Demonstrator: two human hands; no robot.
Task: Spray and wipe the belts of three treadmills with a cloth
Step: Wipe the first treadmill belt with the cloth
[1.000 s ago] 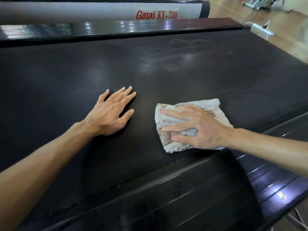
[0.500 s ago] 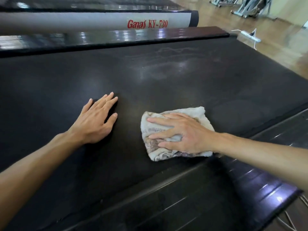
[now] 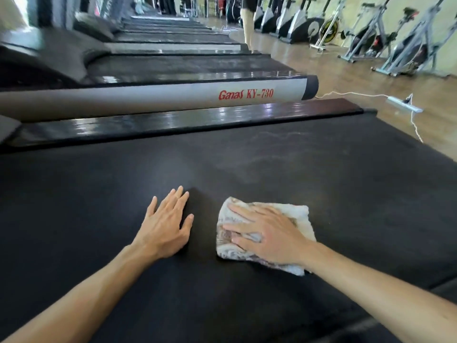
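A wide black treadmill belt [image 3: 321, 174] fills the lower half of the head view, with faint pale smears near its far side. A folded, patterned white cloth [image 3: 300, 216] lies flat on the belt. My right hand [image 3: 269, 236] presses down on the cloth with straight, spread fingers. My left hand [image 3: 165, 226] rests flat on the bare belt just left of the cloth, fingers straight, holding nothing. No spray bottle is visible.
A glossy side rail [image 3: 173, 120] borders the belt's far edge. Beyond it stands a treadmill marked Ganas KY-730 [image 3: 244, 94], then several more. A power strip [image 3: 404, 105] with a white cable lies on the wooden floor. Exercise bikes [image 3: 371, 33] line the right wall. A person's legs [image 3: 248, 23] stand far off.
My right hand has slid the cloth leftward and a little farther from the near rail. My left hand stays flat on the belt. The view has tilted up, revealing the gym.
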